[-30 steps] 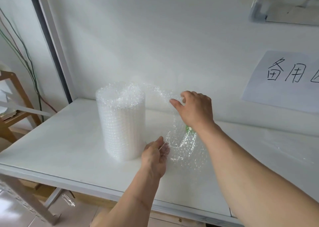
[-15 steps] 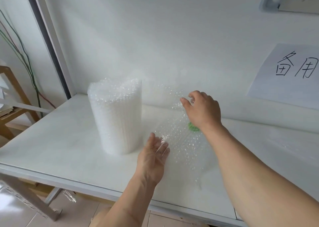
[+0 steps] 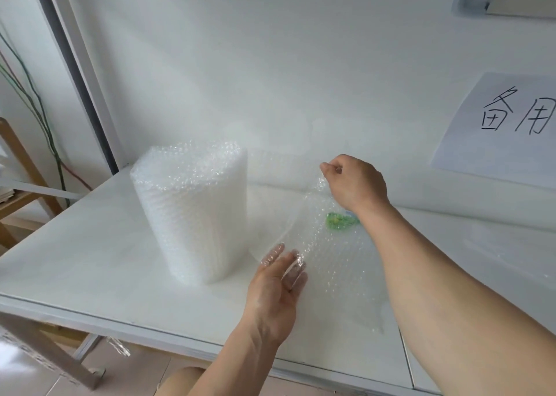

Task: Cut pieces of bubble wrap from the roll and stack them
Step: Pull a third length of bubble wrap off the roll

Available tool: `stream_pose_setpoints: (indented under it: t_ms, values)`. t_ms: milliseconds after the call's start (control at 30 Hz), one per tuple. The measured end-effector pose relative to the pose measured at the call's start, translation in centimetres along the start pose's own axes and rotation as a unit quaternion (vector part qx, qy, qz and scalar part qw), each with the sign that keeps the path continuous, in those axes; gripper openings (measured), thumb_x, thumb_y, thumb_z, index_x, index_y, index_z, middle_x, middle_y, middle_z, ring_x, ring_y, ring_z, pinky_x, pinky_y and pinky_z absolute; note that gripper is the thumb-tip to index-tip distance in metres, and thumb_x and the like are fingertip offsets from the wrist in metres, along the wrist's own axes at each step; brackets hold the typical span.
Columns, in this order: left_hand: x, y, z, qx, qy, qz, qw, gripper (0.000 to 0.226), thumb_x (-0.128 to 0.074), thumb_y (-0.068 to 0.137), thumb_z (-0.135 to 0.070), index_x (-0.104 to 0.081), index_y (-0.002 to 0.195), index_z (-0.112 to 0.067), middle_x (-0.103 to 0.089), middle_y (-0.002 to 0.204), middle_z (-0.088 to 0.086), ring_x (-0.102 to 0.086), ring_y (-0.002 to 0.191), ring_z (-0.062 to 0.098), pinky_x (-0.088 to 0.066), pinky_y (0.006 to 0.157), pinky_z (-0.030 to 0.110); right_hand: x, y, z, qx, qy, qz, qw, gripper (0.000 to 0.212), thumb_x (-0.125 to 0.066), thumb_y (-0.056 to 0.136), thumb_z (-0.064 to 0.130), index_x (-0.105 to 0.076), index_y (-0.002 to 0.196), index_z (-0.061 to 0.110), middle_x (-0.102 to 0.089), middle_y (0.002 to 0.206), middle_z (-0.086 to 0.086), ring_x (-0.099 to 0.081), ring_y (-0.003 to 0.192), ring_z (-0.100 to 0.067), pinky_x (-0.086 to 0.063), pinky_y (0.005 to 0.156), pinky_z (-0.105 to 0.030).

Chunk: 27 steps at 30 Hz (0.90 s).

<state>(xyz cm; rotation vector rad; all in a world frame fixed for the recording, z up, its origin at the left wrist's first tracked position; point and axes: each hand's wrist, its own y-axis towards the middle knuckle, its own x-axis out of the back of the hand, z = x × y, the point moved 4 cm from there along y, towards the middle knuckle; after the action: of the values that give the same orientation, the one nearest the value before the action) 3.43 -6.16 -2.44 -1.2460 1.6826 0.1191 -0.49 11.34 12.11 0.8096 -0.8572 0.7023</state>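
rolls 1 (image 3: 189,215) | loose sheets 1 (image 3: 328,263) | hands 2 (image 3: 276,287) (image 3: 355,182)

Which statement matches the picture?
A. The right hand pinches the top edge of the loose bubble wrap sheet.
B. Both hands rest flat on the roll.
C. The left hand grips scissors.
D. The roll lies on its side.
A: the right hand pinches the upper edge of the loose sheet, while the roll stands upright beside it.
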Motion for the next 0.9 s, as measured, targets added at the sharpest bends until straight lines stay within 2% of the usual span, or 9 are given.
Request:
stream_pose_setpoints:
  t_ms: [133, 233, 333, 433, 567, 667, 733, 833, 900]
  values:
    - [-0.2, 0.6, -0.4, 0.042, -0.044, 0.005, 0.998, 0.036, -0.061, 0.091, -0.046, -0.062, 0.111, -0.016, -0.068, 0.090, 0.007, -0.067, 0.084, 0.024, -0.050, 0.084, 0.036, -0.3, 0.2, -0.1, 0.010, 0.015, -0.030, 0.999, 0.039, -0.045, 0.097, 0.049, -0.063, 0.087, 0.016, -0.068, 0.081, -0.002, -0.061, 0.082, -0.029, -0.044, 0.076, -0.035]
    - [-0.1, 0.5, -0.5, 0.001, -0.006, 0.004, 1.000, 0.020, -0.057, 0.097, -0.032, -0.064, 0.104, -0.015, -0.066, 0.077, 0.005, -0.066, 0.070, 0.021, -0.052, 0.080, 0.035, -0.6, 0.3, -1.0, 0.000, 0.043, -0.054, 0.998, 0.038, -0.046, 0.098, 0.047, -0.062, 0.084, 0.014, -0.064, 0.072, -0.002, -0.059, 0.076, -0.029, -0.040, 0.062, -0.033]
    - [0.2, -0.1, -0.8, -0.112, 0.054, -0.023, 0.992, 0.020, -0.052, 0.100, -0.026, -0.066, 0.104, -0.013, -0.066, 0.083, 0.005, -0.063, 0.072, 0.020, -0.053, 0.081, 0.034, -1.1, 0.3, -1.8, -0.010, 0.050, -0.050, 0.997, 0.037, -0.046, 0.097, 0.049, -0.060, 0.082, 0.018, -0.057, 0.065, 0.004, -0.057, 0.071, -0.025, -0.033, 0.054, -0.029]
    - [0.4, -0.5, -0.9, -0.168, 0.081, -0.029, 0.982, 0.021, -0.053, 0.099, -0.027, -0.067, 0.107, -0.012, -0.067, 0.089, 0.005, -0.061, 0.076, 0.020, -0.052, 0.084, 0.035, -2.1, 0.4, -2.4, -0.009, 0.068, -0.034, 0.997, 0.037, -0.048, 0.095, 0.051, -0.063, 0.086, 0.018, -0.062, 0.070, 0.003, -0.060, 0.075, -0.024, -0.036, 0.058, -0.030]
    - [0.0, -0.2, -0.6, -0.127, 0.093, -0.014, 0.987, 0.014, -0.063, 0.092, -0.016, -0.067, 0.104, -0.010, -0.067, 0.085, 0.005, -0.060, 0.073, 0.019, -0.052, 0.080, 0.032, -3.3, 0.3, -3.3, -0.004, 0.128, 0.015, 0.992, 0.041, -0.050, 0.093, 0.054, -0.063, 0.113, 0.020, -0.067, 0.102, 0.002, -0.063, 0.097, -0.022, -0.046, 0.079, -0.031]
    - [-0.3, 0.6, -0.7, -0.134, 0.170, -0.018, 0.976, 0.010, -0.064, 0.091, -0.013, -0.071, 0.097, -0.009, -0.067, 0.081, 0.003, -0.059, 0.070, 0.015, -0.049, 0.072, 0.028, -3.0, -0.2, -5.3, -0.045, 0.186, -0.010, 0.982, 0.050, -0.044, 0.096, 0.053, -0.056, 0.127, 0.015, -0.066, 0.119, -0.001, -0.060, 0.110, -0.023, -0.042, 0.087, -0.030]
    - [-0.6, 1.1, -1.1, -0.159, 0.191, -0.030, 0.968, 0.009, -0.064, 0.092, -0.015, -0.072, 0.093, -0.011, -0.065, 0.079, 0.002, -0.055, 0.067, 0.014, -0.045, 0.065, 0.026, -3.0, -0.8, -7.8, -0.089, 0.216, -0.044, 0.971, 0.048, -0.043, 0.098, 0.048, -0.062, 0.115, 0.008, -0.068, 0.114, -0.008, -0.060, 0.107, -0.027, -0.042, 0.084, -0.032]
    - [-0.9, 1.8, -1.7, -0.203, 0.247, -0.057, 0.946, 0.012, -0.064, 0.092, -0.023, -0.073, 0.090, -0.014, -0.065, 0.081, 0.000, -0.050, 0.064, 0.013, -0.040, 0.059, 0.025, -4.1, -2.0, -12.4, -0.120, 0.140, -0.060, 0.981, 0.042, -0.045, 0.096, 0.044, -0.066, 0.089, 0.009, -0.069, 0.100, -0.014, -0.061, 0.098, -0.036, -0.044, 0.074, -0.036]
    - [-1.2, 2.3, -1.7, -0.223, 0.291, -0.065, 0.928, 0.016, -0.063, 0.093, -0.028, -0.074, 0.094, -0.017, -0.065, 0.083, -0.002, -0.048, 0.063, 0.012, -0.039, 0.059, 0.026, -4.7, -3.0, -14.9, -0.134, 0.089, -0.057, 0.985, 0.036, -0.048, 0.094, 0.042, -0.072, 0.093, 0.015, -0.069, 0.105, -0.011, -0.060, 0.100, -0.036, -0.047, 0.077, -0.037]
